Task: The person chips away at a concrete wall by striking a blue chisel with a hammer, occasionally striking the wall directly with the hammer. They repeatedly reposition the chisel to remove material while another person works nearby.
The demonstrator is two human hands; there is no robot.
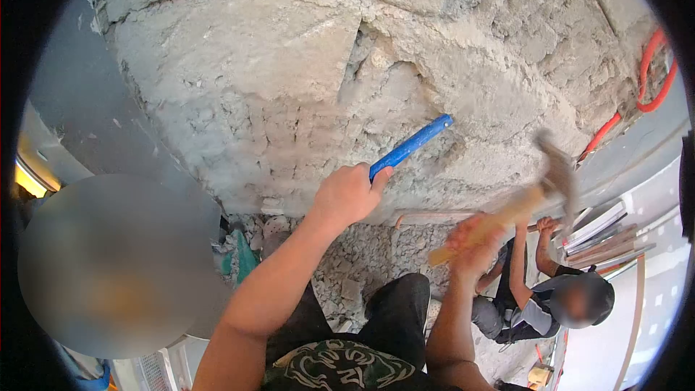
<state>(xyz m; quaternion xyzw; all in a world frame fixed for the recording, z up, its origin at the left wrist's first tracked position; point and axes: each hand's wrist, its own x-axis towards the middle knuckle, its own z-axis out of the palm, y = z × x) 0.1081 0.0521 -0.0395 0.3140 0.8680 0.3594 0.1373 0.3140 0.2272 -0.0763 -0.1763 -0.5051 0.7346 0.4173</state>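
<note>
My left hand point(347, 192) is closed around a blue bar point(413, 146) with a small hole near its far end. The bar slants up to the right in front of the rough stone wall point(289, 123); whether its lower end touches the wall is hidden by my hand. In my right hand point(474, 245) is a hammer point(523, 206) with a light wooden handle, its metal head raised to the right of the bar and smeared by motion. Broken hollows and cracks mark the wall around the bar.
Rubble point(355, 268) lies at the wall's foot. A co-worker point(532, 300) crouches at the right, gripping a handle. Long boards point(608, 246) lean behind. A red hose point(651, 72) hangs at the right. A large blurred round shape point(119, 268) covers the left.
</note>
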